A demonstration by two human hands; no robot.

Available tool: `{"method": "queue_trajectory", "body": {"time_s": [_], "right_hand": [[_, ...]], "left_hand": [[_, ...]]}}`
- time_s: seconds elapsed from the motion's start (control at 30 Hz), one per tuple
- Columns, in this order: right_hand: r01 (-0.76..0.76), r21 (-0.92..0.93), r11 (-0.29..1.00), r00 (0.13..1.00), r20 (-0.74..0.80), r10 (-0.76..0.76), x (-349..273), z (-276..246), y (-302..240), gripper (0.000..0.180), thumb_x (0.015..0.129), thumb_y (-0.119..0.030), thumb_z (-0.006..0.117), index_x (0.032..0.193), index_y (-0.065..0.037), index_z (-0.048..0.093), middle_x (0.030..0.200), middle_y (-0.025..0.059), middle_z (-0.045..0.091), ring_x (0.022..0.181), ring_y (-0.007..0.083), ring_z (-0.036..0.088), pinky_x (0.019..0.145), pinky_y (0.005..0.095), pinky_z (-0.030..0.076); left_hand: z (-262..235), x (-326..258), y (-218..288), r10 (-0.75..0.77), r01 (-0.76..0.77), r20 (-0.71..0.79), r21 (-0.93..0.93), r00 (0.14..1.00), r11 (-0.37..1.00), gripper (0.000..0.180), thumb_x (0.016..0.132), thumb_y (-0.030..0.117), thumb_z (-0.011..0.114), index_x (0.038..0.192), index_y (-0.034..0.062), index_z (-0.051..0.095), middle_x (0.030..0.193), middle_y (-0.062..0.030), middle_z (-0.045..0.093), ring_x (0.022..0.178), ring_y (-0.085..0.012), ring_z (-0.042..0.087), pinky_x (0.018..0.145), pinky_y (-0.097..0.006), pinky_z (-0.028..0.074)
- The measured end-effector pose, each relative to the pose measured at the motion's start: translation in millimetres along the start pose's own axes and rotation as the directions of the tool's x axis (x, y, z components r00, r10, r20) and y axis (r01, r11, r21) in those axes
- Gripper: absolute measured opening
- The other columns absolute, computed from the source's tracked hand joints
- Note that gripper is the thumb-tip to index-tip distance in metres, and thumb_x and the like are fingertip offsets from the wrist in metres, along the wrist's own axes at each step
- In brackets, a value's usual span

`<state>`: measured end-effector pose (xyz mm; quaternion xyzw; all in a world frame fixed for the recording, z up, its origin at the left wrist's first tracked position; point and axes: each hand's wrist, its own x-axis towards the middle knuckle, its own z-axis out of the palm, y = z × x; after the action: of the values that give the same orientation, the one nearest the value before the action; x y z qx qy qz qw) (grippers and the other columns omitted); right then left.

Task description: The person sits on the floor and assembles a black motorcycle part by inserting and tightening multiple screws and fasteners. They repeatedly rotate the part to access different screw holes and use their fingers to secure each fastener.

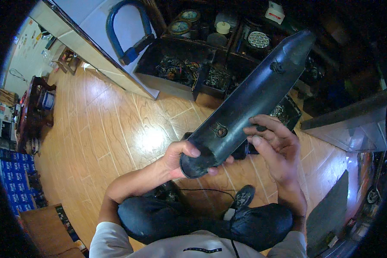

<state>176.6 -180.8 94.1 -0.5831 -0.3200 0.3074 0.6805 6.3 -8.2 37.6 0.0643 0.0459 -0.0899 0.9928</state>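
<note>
I hold a long black curved cover [249,101], shaped like a tapered shell with two round mounting holes, pointing up and to the right. My left hand [180,159] grips its wide lower end, thumb over the rim. My right hand [277,148] rests against its right side near the lower hole, fingers curled on the edge. A second dark object shows partly behind the cover between my hands.
A dark tray [176,71] of wires, screws and small parts sits on the wooden floor ahead, with tins and jars behind it. A blue U-shaped lock [124,30] leans at upper left. My crossed legs [202,217] fill the lower middle. Cardboard box at lower left.
</note>
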Motion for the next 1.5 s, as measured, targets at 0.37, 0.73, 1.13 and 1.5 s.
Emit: {"method": "queue_trajectory", "body": {"time_s": [0.37,0.73,1.13,1.5], "right_hand": [[0.145,-0.402,0.904,0.989,0.041,-0.140,-3.8,7.9,1.5,0.020,0.089,-0.004,0.074,0.108,-0.003,0.067,0.116,0.0129,0.071,0.089,0.0178,0.070,0.071,0.0301,0.057],[0.468,-0.641,0.609,0.883,0.308,-0.354,7.4,7.1,22.8,0.020,0.076,0.002,0.080,0.092,-0.006,0.069,0.091,0.0117,0.072,0.081,0.0265,0.067,0.068,0.0343,0.054],[0.505,-0.667,0.548,0.862,0.363,-0.353,8.7,13.7,30.5,0.021,0.076,0.000,0.080,0.091,-0.008,0.069,0.094,0.0087,0.072,0.081,0.0266,0.063,0.070,0.0374,0.049],[0.526,-0.692,0.494,0.849,0.394,-0.351,6.3,12.3,36.8,0.025,0.074,0.002,0.080,0.091,-0.009,0.067,0.098,0.0083,0.072,0.081,0.0270,0.064,0.069,0.0366,0.047]], "left_hand": [[-4.6,-1.2,-1.5,0.058,-0.046,-0.044,0.250,0.997,0.967,0.089,0.079,-0.007,0.062,0.157,0.0094,0.025,0.143,-0.0209,0.051,0.130,-0.0386,0.055,0.105,-0.046,0.050],[-16.9,6.1,-8.5,0.357,-0.203,-0.135,0.617,0.924,0.761,0.054,0.095,0.000,0.065,0.146,0.0016,0.045,0.130,-0.0072,0.063,0.115,-0.0120,0.061,0.102,-0.028,0.050],[-20.0,6.1,-12.8,0.472,-0.301,-0.106,0.645,0.875,0.702,0.052,0.096,0.001,0.065,0.145,0.0018,0.047,0.129,-0.0043,0.063,0.115,-0.0096,0.058,0.101,-0.027,0.049],[-21.6,4.2,-12.2,0.451,-0.247,-0.165,0.650,0.877,0.718,0.049,0.097,0.001,0.062,0.145,0.0016,0.049,0.128,-0.0068,0.064,0.113,-0.0119,0.061,0.100,-0.028,0.051]]}}
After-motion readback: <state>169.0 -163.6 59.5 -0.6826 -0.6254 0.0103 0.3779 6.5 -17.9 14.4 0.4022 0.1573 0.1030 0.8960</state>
